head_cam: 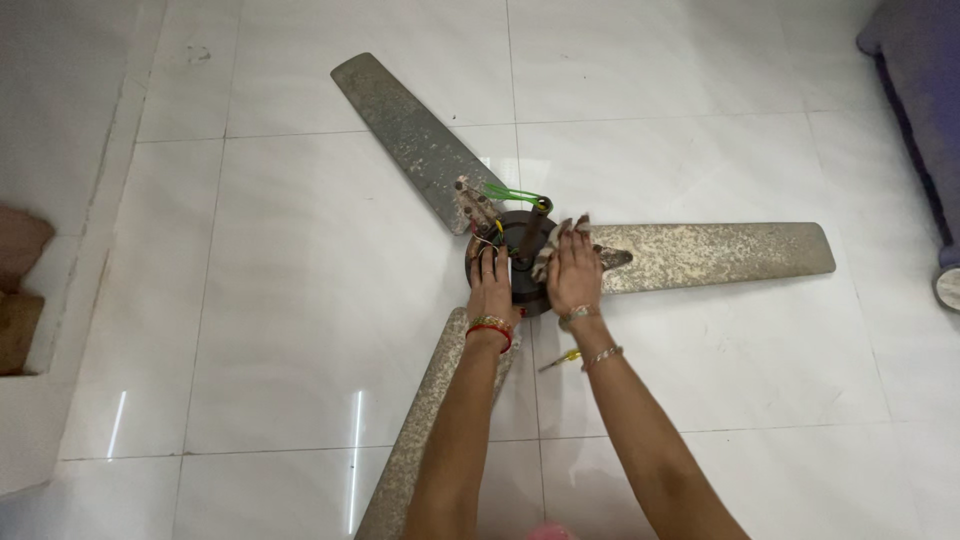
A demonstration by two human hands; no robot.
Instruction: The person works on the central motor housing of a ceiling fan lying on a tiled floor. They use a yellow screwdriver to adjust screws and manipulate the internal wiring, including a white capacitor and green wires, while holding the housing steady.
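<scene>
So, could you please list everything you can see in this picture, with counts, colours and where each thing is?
Ceiling fan: one, lying on the floor, centre of view.
Fan blades: three, grey-brown and dusty, spreading upper left, right and lower centre.
Motor hub: one, dark, where the blades meet.
Wires: a few, green and yellow, at the hub's top.
Cloth: one, pale with dark marks, under the right hand on the hub.
Small tool: one, yellow-handled, on the floor below the hub; kind unclear.
Floor tiles: white, glossy, throughout.
Purple furniture: one, upper right edge.
Brown items: two, left edge.
Left hand: on the hub, red and gold bangles.
Right hand: pressing the cloth, silver bracelets.
</scene>
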